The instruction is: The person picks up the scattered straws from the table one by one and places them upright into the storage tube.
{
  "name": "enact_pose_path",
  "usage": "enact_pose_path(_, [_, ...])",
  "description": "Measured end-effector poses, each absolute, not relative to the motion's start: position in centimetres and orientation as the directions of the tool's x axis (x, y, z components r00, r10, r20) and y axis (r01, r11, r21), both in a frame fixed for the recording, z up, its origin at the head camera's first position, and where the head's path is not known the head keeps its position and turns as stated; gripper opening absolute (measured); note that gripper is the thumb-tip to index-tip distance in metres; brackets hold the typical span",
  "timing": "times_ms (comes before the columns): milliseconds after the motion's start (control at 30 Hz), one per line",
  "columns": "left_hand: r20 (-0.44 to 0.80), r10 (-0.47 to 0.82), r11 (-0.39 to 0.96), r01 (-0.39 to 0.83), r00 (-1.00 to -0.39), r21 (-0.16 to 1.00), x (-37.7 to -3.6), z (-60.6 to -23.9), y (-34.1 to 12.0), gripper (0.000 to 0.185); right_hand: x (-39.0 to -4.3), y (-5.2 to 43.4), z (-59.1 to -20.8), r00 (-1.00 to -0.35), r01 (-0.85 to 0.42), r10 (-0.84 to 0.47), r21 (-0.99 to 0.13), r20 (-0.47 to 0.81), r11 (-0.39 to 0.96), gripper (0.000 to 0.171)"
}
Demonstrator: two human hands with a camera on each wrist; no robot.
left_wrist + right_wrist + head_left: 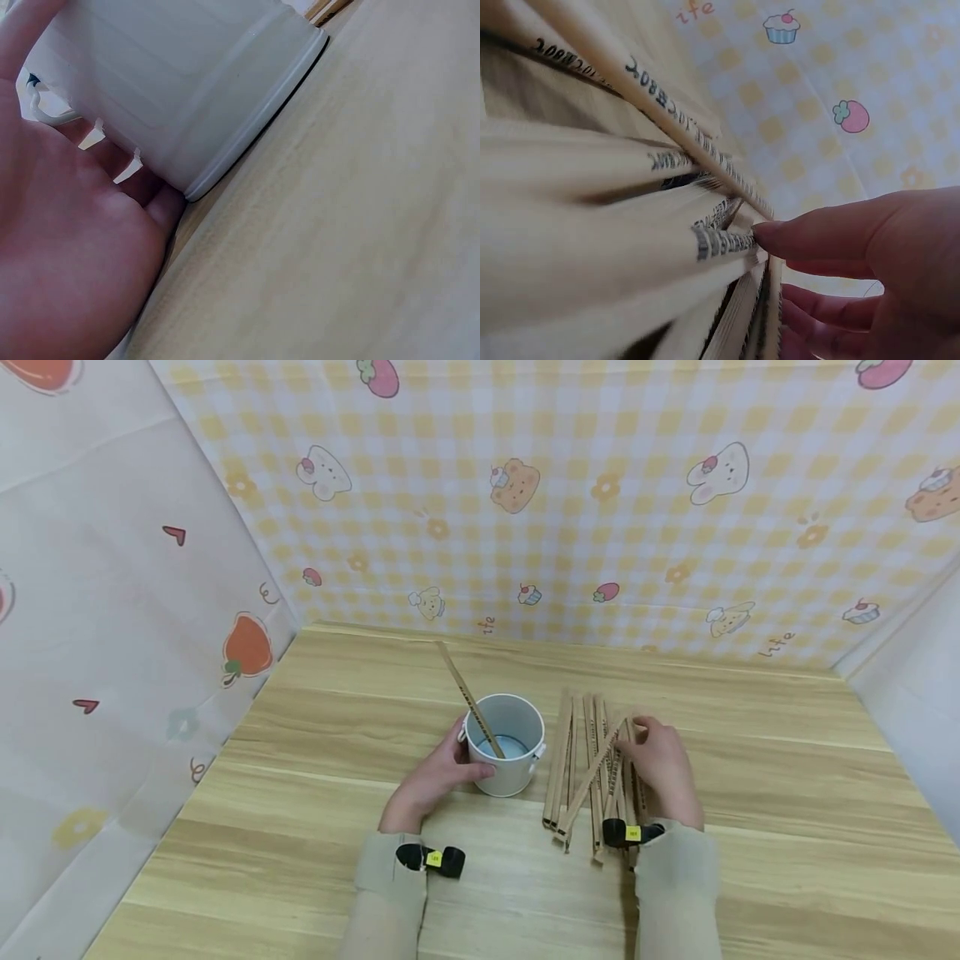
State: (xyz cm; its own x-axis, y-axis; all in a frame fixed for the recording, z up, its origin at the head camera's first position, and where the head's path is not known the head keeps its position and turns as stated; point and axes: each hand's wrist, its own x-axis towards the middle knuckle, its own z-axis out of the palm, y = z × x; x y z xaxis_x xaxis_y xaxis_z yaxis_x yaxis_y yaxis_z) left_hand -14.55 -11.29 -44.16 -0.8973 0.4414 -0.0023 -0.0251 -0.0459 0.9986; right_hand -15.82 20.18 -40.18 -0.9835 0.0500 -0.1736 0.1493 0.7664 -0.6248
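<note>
One stick (470,699) leans in a white bucket (506,780) beside piled sticks (592,756).

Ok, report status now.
Left hand grips round white bucket. Right hand touches slim brown printed sticks. One stick leans inside bucket. Possible snag: another stick slants across others.

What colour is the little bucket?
The bucket is white, seen best in the head view.

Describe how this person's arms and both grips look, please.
Light beige sleeves run down to the wrists. Each wrist has a small black device with a yellow label. The left grip and right grip are simply bare hands; no gloves or cables show.
</note>
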Motion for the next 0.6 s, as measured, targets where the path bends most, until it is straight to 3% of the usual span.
enact_pose_path(267, [0.011, 0.431, -0.042, -0.008, -0.902, 0.999, -14.53, -44.09, -11.31, 0.084, -15.99, 20.26, -40.4, -0.978, 0.171, 0.064, -0.593, -0.197, 0.787, 0.051])
enact_pose_path(600, [0.011, 0.435, -0.042, -0.008, -0.9, 0.999, -14.49, -43.99, -11.26, 0.084, -15.59, 20.34, -40.35, -0.963, 0.239, 0.095, -0.631, -0.253, 0.738, 0.039])
